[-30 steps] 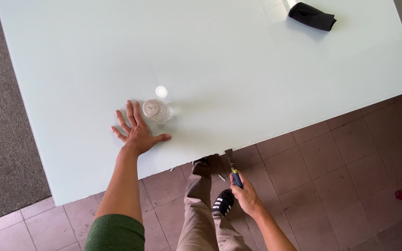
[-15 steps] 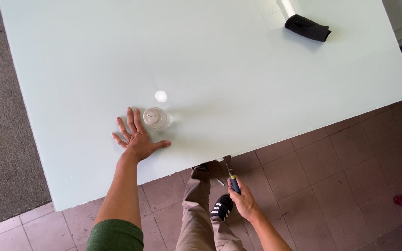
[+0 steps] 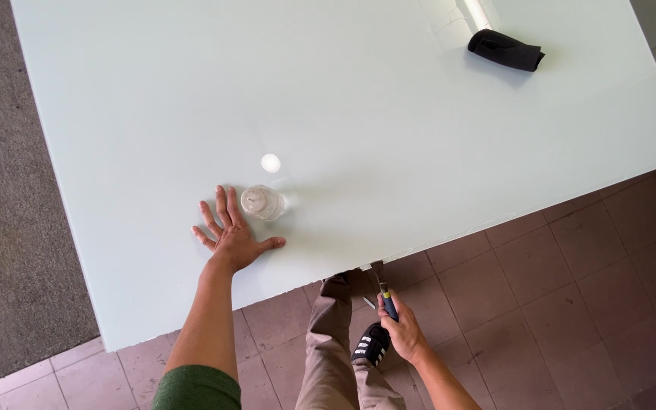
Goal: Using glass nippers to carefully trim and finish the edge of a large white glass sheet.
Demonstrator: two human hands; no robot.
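My left hand (image 3: 231, 231) lies flat, fingers spread, on the pale white table (image 3: 358, 91), near its front edge. A small clear glass jar (image 3: 262, 203) stands just beyond my fingertips, touching or almost touching them. My right hand (image 3: 402, 332) hangs below the table edge, closed around a tool with a blue and yellow handle (image 3: 386, 300); the tool's metal tip points up at the underside of the table edge. My leg in tan trousers and a black shoe (image 3: 372, 343) show beneath.
A black rolled cloth (image 3: 506, 50) lies at the far right of the table. A small bright light spot (image 3: 270, 162) reflects on the tabletop. Brown floor tiles (image 3: 556, 266) lie on the right, grey carpet (image 3: 1, 228) on the left.
The view has shifted slightly. My left hand stays flat by the jar. My right hand with the tool stays at the table edge with little movement.
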